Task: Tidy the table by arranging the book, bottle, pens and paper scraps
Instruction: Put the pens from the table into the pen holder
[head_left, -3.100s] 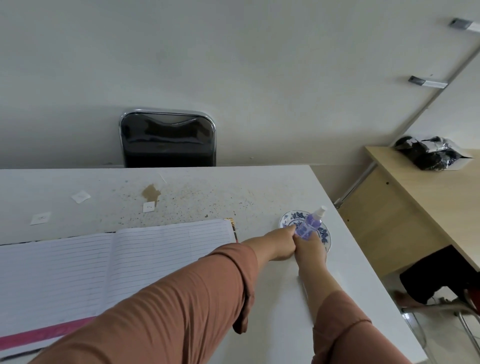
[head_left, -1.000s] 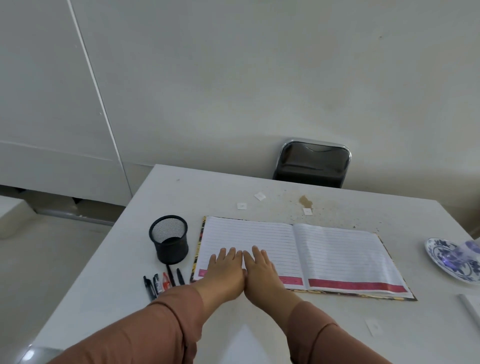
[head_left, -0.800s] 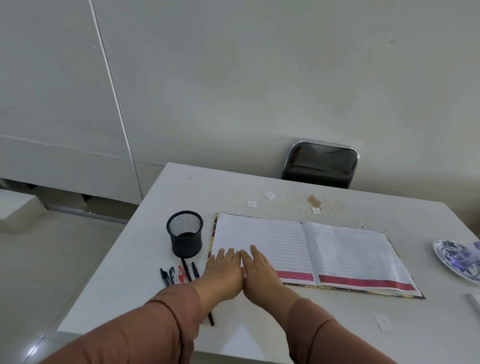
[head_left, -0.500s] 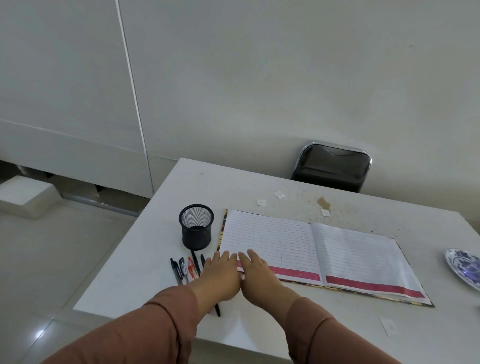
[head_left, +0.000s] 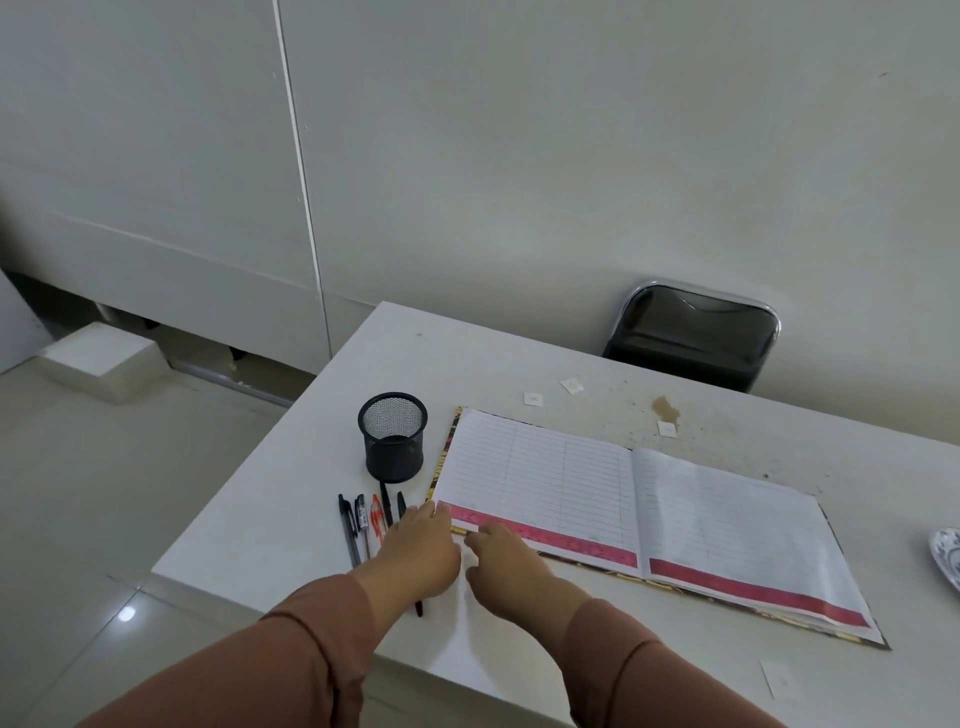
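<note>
An open lined book (head_left: 623, 499) with a pink strip along its near edge lies on the white table (head_left: 291, 525). Several pens (head_left: 363, 519) lie side by side left of it, in front of a black mesh pen holder (head_left: 393, 436). My left hand (head_left: 421, 551) lies flat over the pens' near ends, fingertips touching the book's near left corner. My right hand (head_left: 514, 566) sits beside it at the book's near edge with fingers curled; what they hold is unclear. Small paper scraps (head_left: 533, 399) lie beyond the book, another paper scrap (head_left: 776, 675) near the front edge. The bottle is out of view.
A blue-patterned plate (head_left: 948, 556) is cut off at the right edge. A black chair (head_left: 693, 338) stands behind the table against the wall. A brown stain (head_left: 666, 408) marks the tabletop. A white box (head_left: 101, 361) sits on the floor to the left.
Both hands left the plate and bottle, lay flat on the book's left page, then slid back to its near left corner. The view turned left, so the bottle went out of sight.
</note>
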